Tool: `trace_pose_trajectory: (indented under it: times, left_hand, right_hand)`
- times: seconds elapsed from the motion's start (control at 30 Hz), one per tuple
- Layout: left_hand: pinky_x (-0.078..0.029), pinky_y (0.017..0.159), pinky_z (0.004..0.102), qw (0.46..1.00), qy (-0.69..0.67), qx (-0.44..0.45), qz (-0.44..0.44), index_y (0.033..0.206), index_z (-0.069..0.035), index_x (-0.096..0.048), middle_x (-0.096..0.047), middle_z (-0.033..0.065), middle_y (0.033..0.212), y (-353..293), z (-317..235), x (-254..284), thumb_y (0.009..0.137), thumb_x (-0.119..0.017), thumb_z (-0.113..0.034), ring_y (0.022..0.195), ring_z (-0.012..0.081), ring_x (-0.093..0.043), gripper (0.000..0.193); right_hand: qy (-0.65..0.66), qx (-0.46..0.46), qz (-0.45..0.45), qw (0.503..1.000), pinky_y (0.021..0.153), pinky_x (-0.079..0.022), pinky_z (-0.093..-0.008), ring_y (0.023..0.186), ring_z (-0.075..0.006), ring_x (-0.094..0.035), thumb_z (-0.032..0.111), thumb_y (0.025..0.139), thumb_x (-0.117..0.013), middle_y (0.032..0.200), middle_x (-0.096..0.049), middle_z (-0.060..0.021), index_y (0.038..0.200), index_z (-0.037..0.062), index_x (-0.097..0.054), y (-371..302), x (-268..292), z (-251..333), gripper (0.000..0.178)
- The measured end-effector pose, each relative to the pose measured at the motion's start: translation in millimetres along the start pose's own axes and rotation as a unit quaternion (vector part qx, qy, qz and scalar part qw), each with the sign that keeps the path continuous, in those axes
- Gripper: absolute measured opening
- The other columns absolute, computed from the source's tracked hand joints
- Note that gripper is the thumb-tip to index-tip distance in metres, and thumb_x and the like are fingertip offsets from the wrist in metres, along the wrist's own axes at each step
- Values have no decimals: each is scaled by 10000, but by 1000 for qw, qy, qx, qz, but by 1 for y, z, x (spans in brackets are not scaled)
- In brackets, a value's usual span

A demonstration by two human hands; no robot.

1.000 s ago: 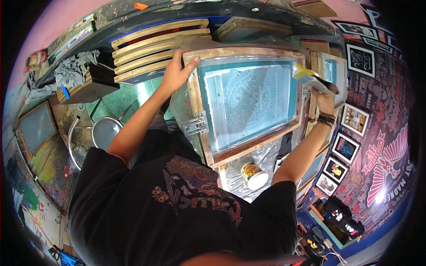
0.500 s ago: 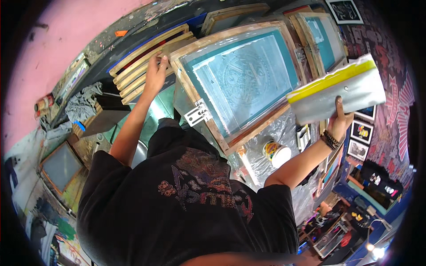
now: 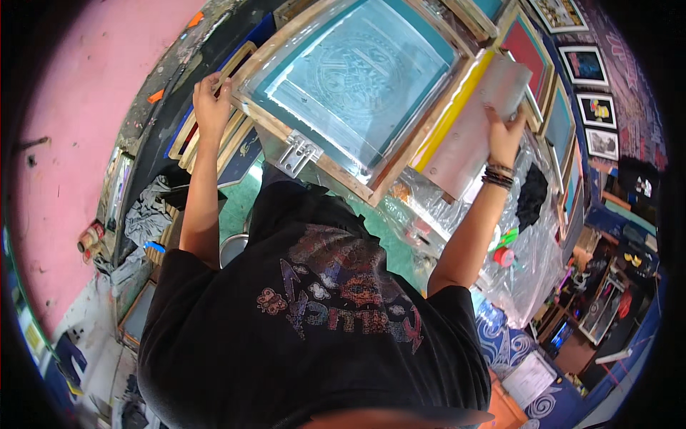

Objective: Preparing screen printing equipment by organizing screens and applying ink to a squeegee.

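Note:
A wooden screen-printing frame [image 3: 337,174] with teal-bordered mesh [image 3: 371,79] lies tilted before me, a pale round design showing in the mesh. My left hand [image 3: 211,114] is closed at its left corner, fingers curled over the wood. In my right hand [image 3: 506,139] is a wide squeegee [image 3: 468,118] with a grey metal holder and a yellow blade. The thumb presses on the holder's upper face; the other fingers are partly hidden. The yellow blade runs alongside the frame's right rail; whether they touch I cannot tell. A metal hinge clamp [image 3: 296,154] is fixed to the near left rail.
Several wooden frames [image 3: 196,150] are stacked beyond my left hand. On the right, more screens [image 3: 525,53] lean near the wall. Clear plastic [image 3: 532,286] covers a surface below the squeegee, with a black cloth [image 3: 532,193] and a red-capped container [image 3: 504,256] on it.
The squeegee has swung from nearly level to a steep slant and come in beside the frame's right rail. The white tub no longer shows. My left hand stays at the corner; the whole view has shifted.

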State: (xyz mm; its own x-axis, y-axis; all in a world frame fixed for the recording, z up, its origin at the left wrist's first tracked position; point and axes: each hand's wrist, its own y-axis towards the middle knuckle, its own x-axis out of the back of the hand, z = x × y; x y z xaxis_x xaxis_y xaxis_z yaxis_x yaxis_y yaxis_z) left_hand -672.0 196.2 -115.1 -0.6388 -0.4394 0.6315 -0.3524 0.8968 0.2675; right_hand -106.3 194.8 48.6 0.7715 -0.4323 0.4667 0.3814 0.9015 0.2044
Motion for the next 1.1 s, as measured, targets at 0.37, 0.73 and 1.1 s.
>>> trace_pose_trajectory:
  times: [0.37, 0.73, 1.1]
  left_hand:
    - [-525, 838, 390, 961, -39, 5, 275, 1205, -7, -643, -679, 182, 1153, 57, -6, -28, 964, -645, -391, 944, 290, -678, 454]
    - [-510, 854, 412, 945, -68, -32, 318, 1299, 2, -563, -654, 233, 1171, 68, 11, -37, 970, -628, -435, 981, 346, -654, 551]
    - [-484, 941, 451, 924, -55, 6, 379, 1372, -11, -485, -607, 265, 1287, 75, 10, -39, 978, -602, -464, 1132, 415, -625, 612]
  right_hand:
    - [-294, -47, -21, 954, 1060, -454, -415, 1247, -412, -586, 220, 776, -767, 1369, -564, -300, 1543, 2, -243, -13, -70, -45, 954]
    - [-409, -93, -5, 908, 964, -513, -491, 1097, -470, -640, 262, 773, -726, 1238, -643, -297, 1555, 82, -234, 3, -96, -51, 942]
    - [-524, -151, 54, 837, 846, -551, -531, 930, -479, -688, 287, 792, -646, 1037, -690, -326, 1580, 88, -121, 15, -131, -21, 967]
